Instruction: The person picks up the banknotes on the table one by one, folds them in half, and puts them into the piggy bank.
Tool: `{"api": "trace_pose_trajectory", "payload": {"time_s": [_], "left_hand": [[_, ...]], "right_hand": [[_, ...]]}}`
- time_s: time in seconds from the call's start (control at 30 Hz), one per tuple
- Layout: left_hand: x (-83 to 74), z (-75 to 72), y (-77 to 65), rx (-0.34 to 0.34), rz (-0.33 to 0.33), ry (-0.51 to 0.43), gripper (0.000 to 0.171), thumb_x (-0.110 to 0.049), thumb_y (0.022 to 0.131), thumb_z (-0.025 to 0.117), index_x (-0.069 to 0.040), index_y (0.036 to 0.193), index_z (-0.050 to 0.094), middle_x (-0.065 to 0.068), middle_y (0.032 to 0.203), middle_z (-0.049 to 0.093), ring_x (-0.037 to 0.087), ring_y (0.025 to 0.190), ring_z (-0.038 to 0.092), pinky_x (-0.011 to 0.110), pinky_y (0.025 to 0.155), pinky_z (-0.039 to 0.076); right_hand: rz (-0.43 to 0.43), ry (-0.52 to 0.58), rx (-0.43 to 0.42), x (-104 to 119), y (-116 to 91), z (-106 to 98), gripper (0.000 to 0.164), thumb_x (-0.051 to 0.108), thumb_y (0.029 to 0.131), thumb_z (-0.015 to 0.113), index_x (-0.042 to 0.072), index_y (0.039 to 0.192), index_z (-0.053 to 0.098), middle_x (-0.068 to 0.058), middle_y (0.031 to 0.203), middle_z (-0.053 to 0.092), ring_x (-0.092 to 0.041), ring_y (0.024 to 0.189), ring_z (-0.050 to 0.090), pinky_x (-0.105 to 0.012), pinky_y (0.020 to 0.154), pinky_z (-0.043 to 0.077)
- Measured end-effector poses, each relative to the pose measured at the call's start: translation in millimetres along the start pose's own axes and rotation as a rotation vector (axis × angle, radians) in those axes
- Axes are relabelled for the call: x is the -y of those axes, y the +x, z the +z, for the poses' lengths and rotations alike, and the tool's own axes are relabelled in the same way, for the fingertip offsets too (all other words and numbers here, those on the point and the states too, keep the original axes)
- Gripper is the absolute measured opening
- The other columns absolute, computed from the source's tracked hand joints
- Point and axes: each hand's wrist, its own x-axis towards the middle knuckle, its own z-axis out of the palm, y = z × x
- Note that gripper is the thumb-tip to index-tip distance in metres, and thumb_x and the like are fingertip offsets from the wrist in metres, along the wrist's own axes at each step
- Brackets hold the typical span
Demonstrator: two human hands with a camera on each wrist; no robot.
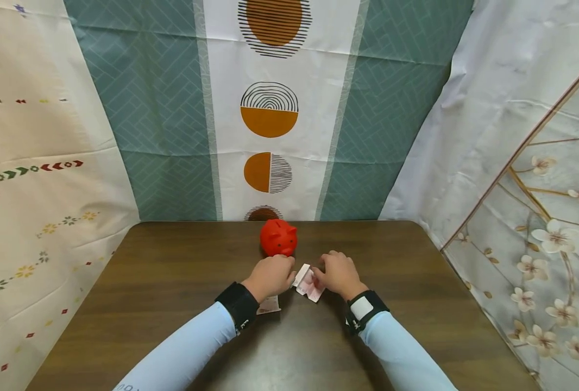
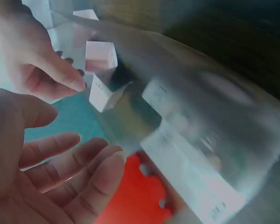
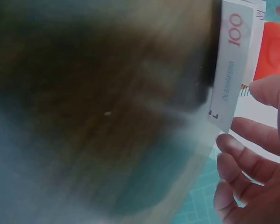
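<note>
Left hand (image 1: 271, 277) released, fingers loose; right hand (image 1: 340, 273) released, fingertips close beside folded banknote (image 1: 311, 287) on bench (image 1: 172, 277). Red piggy bank (image 1: 278, 237) at folded banknote's 11 o'clock, second banknote (image 1: 269, 306) at 8 o'clock.

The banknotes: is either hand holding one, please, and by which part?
The left hand holds nothing; whether the right hand grips a banknote cannot be told.

Head view: bright, mostly sharp; pale glare on counter (image 1: 294, 342), near side; soft shadows beside sleeves (image 1: 187, 347). Left wrist view: hazy, bluish; paper (image 2: 191, 177) blurred. Right wrist view: dim, counter out of focus.
</note>
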Motion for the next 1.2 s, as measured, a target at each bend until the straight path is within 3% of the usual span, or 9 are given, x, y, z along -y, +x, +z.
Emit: {"api": "trace_pose_trajectory", "payload": {"time_s": [0.1,0.23,0.33,0.53,0.67,0.83,0.93,1.03,1.2], "left_hand": [[-5.8,6.1,11.8,0.059,0.024,0.007,0.014,-0.021,0.095,0.065,-0.009,0.101,0.066,0.005,0.085,0.068,0.022,0.079,0.068,0.038,0.063,0.059],[-12.6,13.3,26.2,0.184,0.022,-0.008,0.042,-0.025,0.098,0.064,-0.007,0.136,0.060,0.010,0.122,0.071,0.024,0.109,0.070,0.042,0.086,0.062],[-16.0,19.4,34.7,0.243,-0.006,-0.029,0.051,-0.027,0.098,0.065,-0.010,0.145,0.055,0.010,0.131,0.069,0.025,0.114,0.068,0.044,0.089,0.061],[-15.9,32.0,43.7,0.278,-0.050,0.002,0.049,-0.030,0.094,0.070,-0.013,0.139,0.061,0.008,0.119,0.073,0.023,0.098,0.071,0.043,0.078,0.062],[-16.6,29.5,43.8,0.295,-0.055,0.007,0.046,-0.029,0.092,0.074,-0.012,0.134,0.063,0.009,0.116,0.074,0.024,0.099,0.071,0.045,0.080,0.062],[-15.0,23.8,42.2,0.298,-0.064,-0.030,0.040,-0.022,0.088,0.078,-0.013,0.124,0.062,0.008,0.104,0.072,0.022,0.088,0.068,0.042,0.074,0.062],[-12.9,21.9,41.0,0.298,-0.083,-0.065,0.041,-0.020,0.087,0.080,-0.013,0.122,0.060,0.007,0.099,0.070,0.020,0.080,0.064,0.039,0.071,0.061],[-10.6,20.6,39.8,0.294,-0.098,-0.105,0.043,-0.020,0.086,0.081,-0.013,0.121,0.057,0.006,0.095,0.068,0.020,0.076,0.062,0.038,0.069,0.060],[-7.4,12.4,37.6,0.259,-0.090,-0.154,0.043,-0.024,0.086,0.082,-0.012,0.116,0.055,0.006,0.096,0.068,0.020,0.084,0.064,0.036,0.076,0.059]], "right_hand": [[0.008,-0.020,-0.008,-1,-3,1,0.030,0.042,0.091,0.072,0.012,0.094,0.076,-0.006,0.088,0.068,-0.027,0.085,0.065,-0.047,0.077,0.053],[0.012,-0.017,0.008,0,-8,0,0.032,0.043,0.091,0.071,0.013,0.095,0.077,-0.007,0.089,0.068,-0.029,0.086,0.064,-0.047,0.076,0.054],[0.008,-0.011,0.015,1,-10,1,0.032,0.043,0.091,0.071,0.012,0.095,0.077,-0.007,0.088,0.068,-0.028,0.085,0.064,-0.047,0.075,0.053],[-0.011,0.000,0.013,0,-10,3,0.029,0.042,0.090,0.072,0.013,0.091,0.076,-0.005,0.084,0.065,-0.027,0.084,0.063,-0.046,0.073,0.050],[-0.025,0.002,0.016,0,-11,4,0.026,0.039,0.088,0.074,0.014,0.085,0.074,-0.003,0.081,0.062,-0.026,0.081,0.061,-0.045,0.072,0.049],[-0.040,0.019,0.040,-1,-11,5,0.026,0.037,0.088,0.075,0.014,0.078,0.068,-0.002,0.077,0.057,-0.023,0.078,0.056,-0.042,0.070,0.048],[-0.033,0.101,0.073,-4,-11,6,0.027,0.036,0.088,0.076,0.015,0.076,0.064,-0.001,0.076,0.055,-0.019,0.073,0.053,-0.036,0.064,0.046],[-0.025,0.258,0.095,-11,-11,5,0.025,0.033,0.090,0.077,0.016,0.079,0.062,0.000,0.075,0.054,-0.016,0.069,0.050,-0.030,0.058,0.044],[-0.028,0.490,0.102,-21,-12,-2,0.021,0.029,0.095,0.074,0.017,0.088,0.058,0.004,0.070,0.051,-0.011,0.064,0.048,-0.023,0.054,0.041]]}}
